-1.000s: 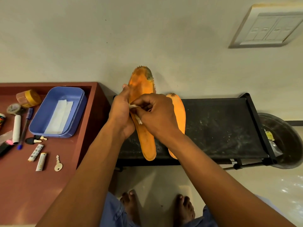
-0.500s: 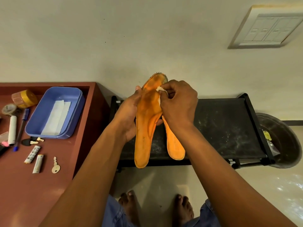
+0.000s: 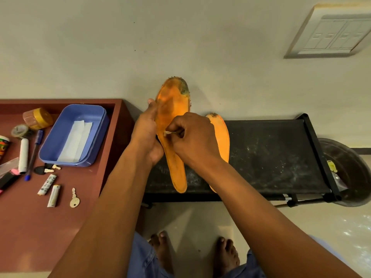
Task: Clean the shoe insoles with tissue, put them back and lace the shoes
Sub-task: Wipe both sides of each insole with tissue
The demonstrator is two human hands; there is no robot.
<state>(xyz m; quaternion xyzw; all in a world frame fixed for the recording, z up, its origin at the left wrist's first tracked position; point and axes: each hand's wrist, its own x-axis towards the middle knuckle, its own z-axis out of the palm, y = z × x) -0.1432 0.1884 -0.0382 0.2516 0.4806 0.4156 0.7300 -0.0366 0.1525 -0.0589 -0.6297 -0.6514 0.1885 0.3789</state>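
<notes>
Since half a second ago, the tissue wad (image 3: 167,133) is drawn from toe to mid-length of the raised insole (image 3: 172,125) — pinched by the right hand (image 3: 192,137), while the left hand (image 3: 146,131) grips the edge. A second insole (image 3: 220,133) rests on the black rack (image 3: 271,153). Cleaning is judged underway — no shoes are seen; reinsertion and lacing remain.

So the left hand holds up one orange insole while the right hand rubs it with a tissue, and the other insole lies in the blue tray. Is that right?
Not quite. The head view shows the other insole lying on the black rack, not in the blue tray, which holds only folded tissue. The rest stands: the left hand holds up one orange insole while the right hand rubs it with a tissue.
</notes>
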